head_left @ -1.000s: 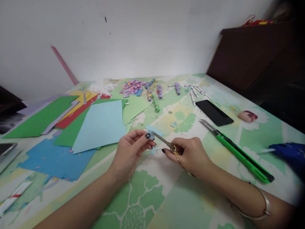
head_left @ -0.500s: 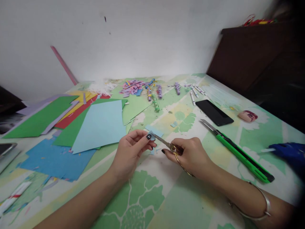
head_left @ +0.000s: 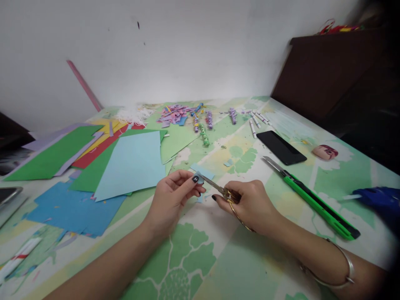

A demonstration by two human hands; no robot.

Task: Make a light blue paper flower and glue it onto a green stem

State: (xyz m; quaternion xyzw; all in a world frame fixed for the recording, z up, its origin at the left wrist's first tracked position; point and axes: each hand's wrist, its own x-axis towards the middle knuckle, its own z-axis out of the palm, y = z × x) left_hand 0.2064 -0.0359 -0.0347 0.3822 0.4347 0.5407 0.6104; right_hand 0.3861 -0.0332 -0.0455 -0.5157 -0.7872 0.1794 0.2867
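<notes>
My left hand [head_left: 170, 200] pinches a small piece of light blue paper [head_left: 199, 176] between thumb and fingers. In my right hand [head_left: 250, 200] is a pair of gold-handled scissors [head_left: 218, 188], its blades pointing left with the tips at that piece. Whether the blades are closed is too small to tell. Just behind the fingers, a light blue paper scrap [head_left: 206, 170] lies on the tablecloth. A larger light blue sheet [head_left: 134, 162] rests on green paper, left of my left hand.
Right of my hands lie a green box cutter [head_left: 318, 204] with its blade out, a black phone [head_left: 281, 146] and a blue glue gun [head_left: 378, 200]. Farther back are rolled paper tubes [head_left: 204, 135], paper strips [head_left: 175, 114] and white markers [head_left: 253, 128]. Blue paper [head_left: 78, 210] lies left.
</notes>
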